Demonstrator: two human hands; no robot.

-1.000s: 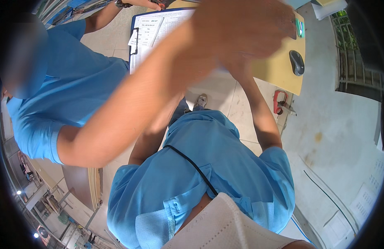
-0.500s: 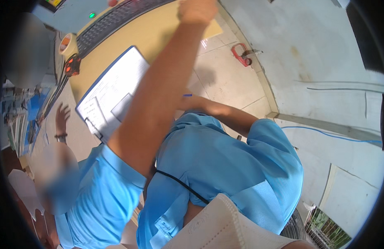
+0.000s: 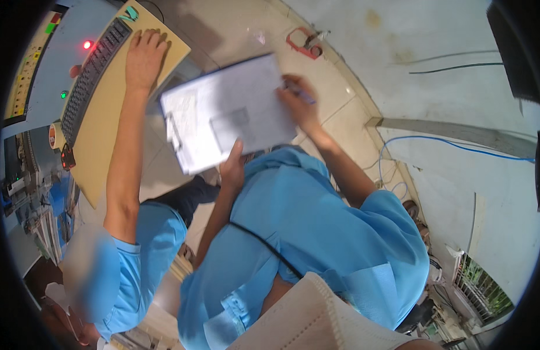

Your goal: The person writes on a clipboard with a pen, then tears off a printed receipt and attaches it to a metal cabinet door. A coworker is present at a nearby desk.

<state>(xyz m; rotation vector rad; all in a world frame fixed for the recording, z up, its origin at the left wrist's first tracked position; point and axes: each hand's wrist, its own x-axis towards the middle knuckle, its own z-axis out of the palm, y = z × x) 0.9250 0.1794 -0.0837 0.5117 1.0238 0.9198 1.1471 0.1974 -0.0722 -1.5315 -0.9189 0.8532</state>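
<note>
A blue-edged clipboard (image 3: 261, 87) with white sheets under its clip tilts in front of my body. My left hand (image 3: 232, 168) grips its near edge, thumb on top of the papers and the other fingers hidden beneath. Beside the clipboard's right edge, my right hand (image 3: 299, 104) has its fingers closed round a dark blue pen (image 3: 300, 92). A smaller grey rectangle (image 3: 230, 129) shows on the top sheet, and a small written slip (image 3: 182, 111) lies near the clip.
To the left, a co-worker's hand (image 3: 146, 61) rests on a yellow shelf (image 3: 98, 140) beside a black keyboard (image 3: 95, 76). A tape roll (image 3: 56, 135) sits at the shelf's near end. A red-handled tool (image 3: 305, 44) lies on the tiled floor by the wall.
My view has turned, and the clipboard now sits away from the yellow shelf. The co-worker's arm no longer crosses it. My right hand has come up to its right edge.
</note>
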